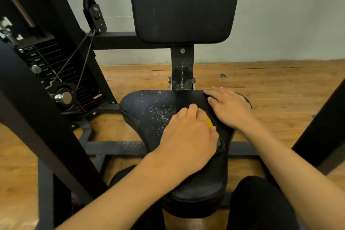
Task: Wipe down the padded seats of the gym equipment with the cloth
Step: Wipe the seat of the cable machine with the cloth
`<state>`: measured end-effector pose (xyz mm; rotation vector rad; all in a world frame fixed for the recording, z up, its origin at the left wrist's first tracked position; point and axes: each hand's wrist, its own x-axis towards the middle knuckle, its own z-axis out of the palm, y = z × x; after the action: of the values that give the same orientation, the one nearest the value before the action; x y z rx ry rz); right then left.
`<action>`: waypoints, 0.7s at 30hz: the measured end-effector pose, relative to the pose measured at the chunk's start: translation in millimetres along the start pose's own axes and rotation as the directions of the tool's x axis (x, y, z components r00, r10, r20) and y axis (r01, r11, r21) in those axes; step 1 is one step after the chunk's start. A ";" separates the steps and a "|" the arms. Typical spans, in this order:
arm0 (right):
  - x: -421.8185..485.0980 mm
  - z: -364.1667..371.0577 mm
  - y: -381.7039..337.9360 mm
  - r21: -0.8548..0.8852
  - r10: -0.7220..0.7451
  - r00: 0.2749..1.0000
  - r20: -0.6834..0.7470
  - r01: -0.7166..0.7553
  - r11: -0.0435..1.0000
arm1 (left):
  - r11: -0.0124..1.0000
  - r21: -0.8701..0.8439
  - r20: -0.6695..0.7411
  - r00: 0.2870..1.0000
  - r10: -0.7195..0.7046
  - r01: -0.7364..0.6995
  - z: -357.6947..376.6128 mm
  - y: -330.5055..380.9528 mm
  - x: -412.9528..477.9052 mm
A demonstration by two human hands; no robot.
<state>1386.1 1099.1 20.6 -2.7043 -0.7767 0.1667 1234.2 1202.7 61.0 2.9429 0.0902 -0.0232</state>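
My L hand (188,136): on ctr of seat pad (141,106), fingers curled round yellow cloth (209,121), which is mostly hidden under my palm. My R hand (230,108): flat on seat pad's far-right edge, fingers straight, gripping nothing. Also white flecks (162,113) on seat pad, ctr-left.

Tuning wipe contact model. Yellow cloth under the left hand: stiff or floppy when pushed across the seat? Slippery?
Probably floppy: the yellow cloth is bunched small under the left hand, with only an edge showing. Likely light, since that hand alone grips it. It may drag, not slide: the seat looks pebbled and flecked with white specks.
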 end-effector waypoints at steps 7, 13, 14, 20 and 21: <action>3.6 8.7 6.6 -0.037 -0.013 1.000 0.023 0.014 0.999 | 0.997 -0.036 -0.006 0.998 0.068 -0.068 -8.0 -11.4 -57.5; 7.3 9.6 6.9 -0.035 0.002 1.000 0.012 -0.001 0.999 | 0.997 -0.046 0.207 0.977 -0.048 0.058 2.0 -28.4 22.1; 6.7 9.4 6.4 -0.035 0.002 1.000 0.011 -0.001 0.999 | 0.996 -0.055 0.221 0.974 -0.056 0.070 2.3 -31.4 34.2; 0.7 8.4 4.5 -0.054 0.004 0.999 0.051 -0.001 0.999 | 0.989 -0.145 0.111 0.994 0.025 -0.009 -1.3 -23.3 -24.2; 0.0 8.1 4.2 -0.062 0.009 0.999 0.049 -0.006 0.998 | 0.987 -0.157 0.103 0.994 0.039 -0.022 -4.7 -19.4 -41.1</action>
<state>1386.5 1097.9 11.6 -2.7710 -0.7984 0.2153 1192.0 1220.2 62.7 2.7798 0.0298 -0.1599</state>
